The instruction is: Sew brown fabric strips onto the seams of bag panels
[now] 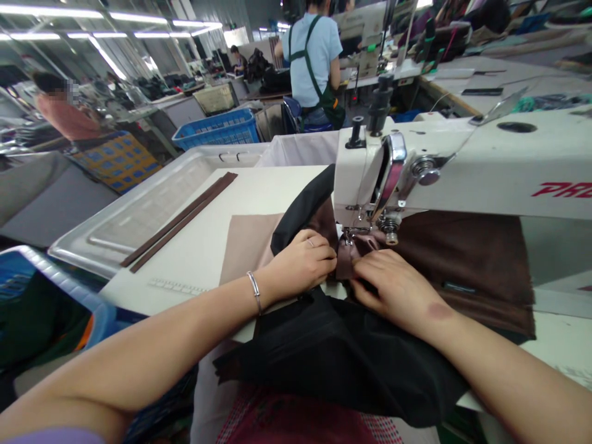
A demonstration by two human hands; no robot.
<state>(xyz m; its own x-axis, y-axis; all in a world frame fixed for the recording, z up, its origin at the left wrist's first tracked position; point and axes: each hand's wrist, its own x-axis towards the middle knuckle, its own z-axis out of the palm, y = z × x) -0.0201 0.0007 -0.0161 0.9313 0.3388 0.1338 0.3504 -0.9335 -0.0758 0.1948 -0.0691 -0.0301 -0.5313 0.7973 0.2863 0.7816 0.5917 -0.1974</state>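
Note:
At the presser foot (348,237) of a white sewing machine (472,163) lies a piece of shiny brown fabric (345,264). My left hand (305,262), wearing a ring and a bracelet, is just left of the foot with its fingers closed on the brown fabric. Close on the other side, my right hand (393,283) pinches the same fabric, its fingertips partly hidden. Black fabric (342,357) hangs in folds below both hands toward my lap. A further black strip (303,206) curves up behind my left hand.
Two dark brown strips (182,219) and a beige fabric piece (247,240) lie on the machine table. Brown fabric (472,265) is spread under the machine arm. A clear plastic bin (115,216) and blue baskets (217,129) stand beyond. A co-worker (309,61) sits ahead, facing away.

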